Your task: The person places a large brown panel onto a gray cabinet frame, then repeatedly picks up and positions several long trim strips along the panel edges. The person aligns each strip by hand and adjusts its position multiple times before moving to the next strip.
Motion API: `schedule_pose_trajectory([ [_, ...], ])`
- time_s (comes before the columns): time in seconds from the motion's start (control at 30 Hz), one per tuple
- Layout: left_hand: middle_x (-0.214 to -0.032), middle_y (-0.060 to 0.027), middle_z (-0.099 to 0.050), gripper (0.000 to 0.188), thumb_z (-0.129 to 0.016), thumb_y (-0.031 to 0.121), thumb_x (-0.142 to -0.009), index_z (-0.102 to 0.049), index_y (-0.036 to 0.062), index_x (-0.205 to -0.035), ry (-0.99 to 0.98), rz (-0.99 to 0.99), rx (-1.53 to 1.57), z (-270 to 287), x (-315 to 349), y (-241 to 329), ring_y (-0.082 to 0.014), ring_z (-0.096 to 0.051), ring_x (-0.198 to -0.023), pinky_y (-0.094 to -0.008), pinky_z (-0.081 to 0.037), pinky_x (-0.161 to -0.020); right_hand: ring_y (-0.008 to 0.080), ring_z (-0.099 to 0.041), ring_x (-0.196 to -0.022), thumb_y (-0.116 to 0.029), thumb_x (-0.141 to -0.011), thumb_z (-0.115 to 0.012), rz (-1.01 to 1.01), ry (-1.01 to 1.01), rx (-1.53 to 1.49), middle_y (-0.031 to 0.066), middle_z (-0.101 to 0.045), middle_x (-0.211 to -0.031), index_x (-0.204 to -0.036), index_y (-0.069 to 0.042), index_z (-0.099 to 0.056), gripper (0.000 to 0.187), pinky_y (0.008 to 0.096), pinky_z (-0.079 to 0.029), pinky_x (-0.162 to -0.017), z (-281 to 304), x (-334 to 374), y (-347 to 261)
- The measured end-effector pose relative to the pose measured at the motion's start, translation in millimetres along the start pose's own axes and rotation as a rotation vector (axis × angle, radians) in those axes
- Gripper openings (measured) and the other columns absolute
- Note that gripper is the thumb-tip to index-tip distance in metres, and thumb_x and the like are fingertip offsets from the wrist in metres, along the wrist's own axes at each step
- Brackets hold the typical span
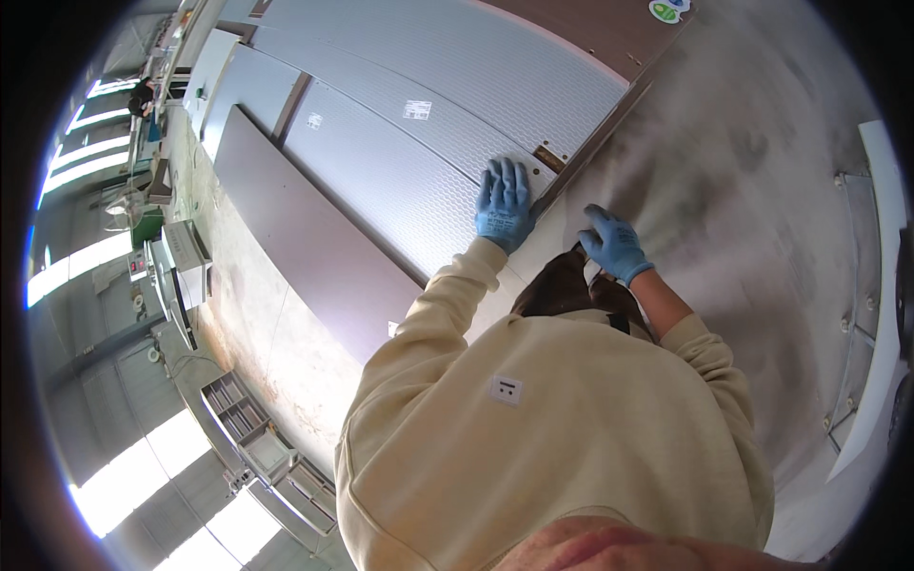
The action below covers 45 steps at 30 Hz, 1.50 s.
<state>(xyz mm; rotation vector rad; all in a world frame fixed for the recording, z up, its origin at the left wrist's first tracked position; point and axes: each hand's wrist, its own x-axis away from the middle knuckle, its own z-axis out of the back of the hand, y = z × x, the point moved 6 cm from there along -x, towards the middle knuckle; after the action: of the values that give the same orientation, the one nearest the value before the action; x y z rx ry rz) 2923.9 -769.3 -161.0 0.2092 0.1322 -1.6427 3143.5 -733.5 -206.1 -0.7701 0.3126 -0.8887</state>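
Note:
My left hand (506, 205), in a blue work glove, lies with its fingers stretched out on the near corner of a silver textured panel (371, 157). A small dark metal plate (548, 159) is set into the panel's end, just right of the fingertips. My right hand (614, 245), gloved in the same blue, hangs in front of me above the floor, right of the panel's end. Its thumb and a finger stand apart, and nothing shows in it. White paper labels (417, 109) stick to the panel face.
A long mauve-grey board (295, 214) lies along the panel's left side. Beyond is a brown panel (614, 24) with a sticker. Machines (181, 262) and a slotted rack (238, 409) stand left, with another person (142, 98) far off. A white sheet (881, 285) edges the right.

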Motion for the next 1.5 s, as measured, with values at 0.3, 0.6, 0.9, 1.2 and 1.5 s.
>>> schedule_pose_trajectory([
  [0.3, -0.141, -0.0346, -0.058, 0.071, -0.070, 0.040, -0.095, -0.049, -0.0059, -0.144, 0.134, -0.155, -0.041, 60, -15, 5, -0.0521, -0.062, -0.125, -0.0567, -0.053, -0.104, 0.0327, -0.043, -0.147, -0.021, -0.085, -0.073, 0.584, 0.162, 0.291, 0.0159, -0.056, -0.145, -0.132, -0.004, -0.063, 0.051, 0.0509, -0.035, -0.123, -2, -34, -77],
  [0.6, -0.129, -0.0292, -0.069, 0.067, -0.082, 0.026, -0.086, -0.058, -0.0046, -0.140, 0.294, -0.242, -0.057, 152, -33, 23, -0.0433, -0.071, -0.116, -0.0478, -0.060, -0.097, 0.0294, -0.045, -0.146, -0.036, -0.085, -0.076, 0.719, -0.132, 0.525, 0.0093, -0.054, -0.151, -0.145, -0.011, -0.056, 0.068, 0.0516, -0.024, -0.131, -45, -80, -80],
  [0.9, -0.120, -0.0271, -0.073, 0.053, -0.078, 0.028, -0.087, -0.064, -0.0028, -0.128, 0.340, -0.252, -0.015, 156, -45, 18, -0.0408, -0.075, -0.108, -0.0491, -0.063, -0.092, 0.0292, -0.054, -0.138, -0.024, -0.089, -0.070, 0.823, 0.068, 0.468, 0.0079, -0.060, -0.142, -0.135, -0.013, -0.061, 0.048, 0.0430, -0.037, -0.125, -46, -88, -76],
  [1.2, -0.121, -0.0266, -0.073, 0.054, -0.079, 0.030, -0.088, -0.064, -0.0020, -0.129, 0.352, -0.233, -0.012, 145, -49, 13, -0.0409, -0.074, -0.109, -0.0502, -0.063, -0.093, 0.0291, -0.056, -0.135, -0.025, -0.091, -0.067, 0.874, 0.097, 0.497, 0.0087, -0.062, -0.140, -0.134, -0.009, -0.063, 0.046, 0.0432, -0.038, -0.124, -45, -91, -78],
  [1.5, -0.121, -0.0258, -0.073, 0.054, -0.080, 0.030, -0.088, -0.065, -0.0020, -0.129, 0.312, -0.193, -0.030, 128, -45, 28, -0.0417, -0.073, -0.111, -0.0499, -0.062, -0.096, 0.0264, -0.056, -0.138, -0.047, -0.083, -0.078, 0.763, -0.199, 0.509, 0.0092, -0.063, -0.142, -0.142, -0.008, -0.060, 0.073, 0.0443, -0.033, -0.127, -51, -93, -72],
])
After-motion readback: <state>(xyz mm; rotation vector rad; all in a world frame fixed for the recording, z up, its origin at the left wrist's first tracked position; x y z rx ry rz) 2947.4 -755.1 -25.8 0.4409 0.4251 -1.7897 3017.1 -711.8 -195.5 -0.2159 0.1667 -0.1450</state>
